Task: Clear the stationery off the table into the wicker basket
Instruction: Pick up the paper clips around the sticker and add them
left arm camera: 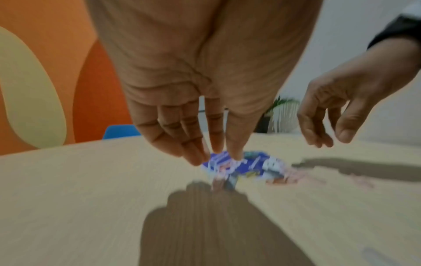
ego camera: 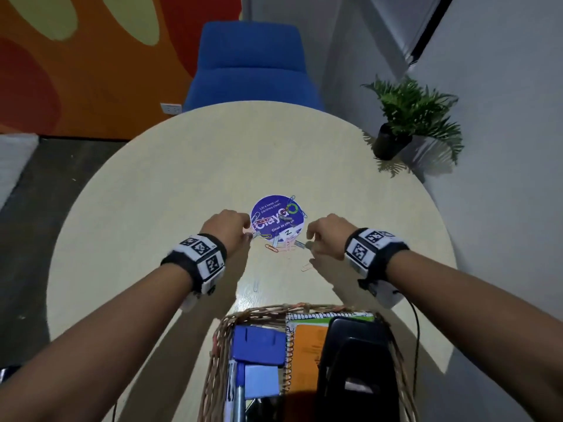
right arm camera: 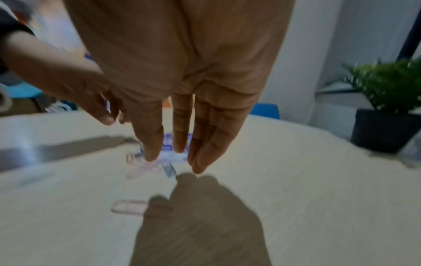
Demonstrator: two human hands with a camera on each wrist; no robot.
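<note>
Several coloured paper clips (ego camera: 275, 246) lie scattered on and around a round purple sticker (ego camera: 277, 216) at the middle of the round beige table (ego camera: 182, 178). My left hand (ego camera: 247, 232) hovers at the sticker's left edge with its fingers pointing down, holding nothing (left arm camera: 214, 154). My right hand (ego camera: 309, 240) hovers just right of the clips, fingers straight and empty (right arm camera: 175, 158). A single pink clip (right arm camera: 129, 207) lies nearer me. The wicker basket (ego camera: 219, 330) stands at the table's near edge and holds a spiral notebook (ego camera: 304, 345), blue items (ego camera: 259, 342) and a black hole punch (ego camera: 356, 360).
A potted green plant (ego camera: 411, 117) stands at the table's far right edge. A blue chair (ego camera: 253, 65) is behind the table. Stray clips lie between the hands and the basket (ego camera: 256, 286). Both wrist views are blurred.
</note>
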